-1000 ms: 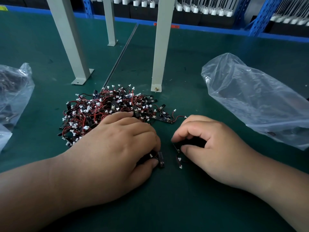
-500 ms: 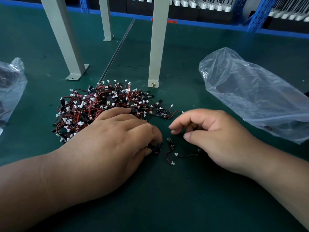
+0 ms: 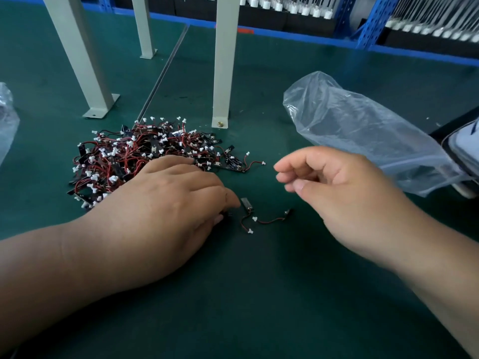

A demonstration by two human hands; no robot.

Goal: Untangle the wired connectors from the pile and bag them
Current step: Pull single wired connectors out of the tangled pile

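Head camera looks down at a green mat [image 3: 259, 307]. Two bare arms come in from the bottom corners.

The left hand [image 3: 166, 211] lies palm down on the mat with its fingers bent. Its thumb and first finger pinch a small dark piece [image 3: 228, 214]. Most of that piece is hidden under the hand.

The right hand [image 3: 344, 193] hangs a little above the mat. Its fingers are softly curled and it holds nothing. The thumb and the fingers do not touch each other.

Between the two hands lie two loose connectors [image 3: 259, 220] on the mat. Each one has a thin red wire with a tiny white plug at one end. One has a small grey block, just beside the left first finger. The right hand does not touch them.

Just behind the left hand is the pile [image 3: 134, 156]. It is a big tangle of red and black wires, black bits and white plugs. The left fingers rest against its near edge.

Past the right hand lies a clear plastic bag [image 3: 363, 130], puffed up and on its side. A second bag [image 3: 7, 120] peeks in at the left edge.

Farther back, three pale posts [image 3: 223, 60] stand on the mat. One stands just behind the pile.

At the very back is a blue rack [image 3: 373, 19] with rows of white-tipped parts.
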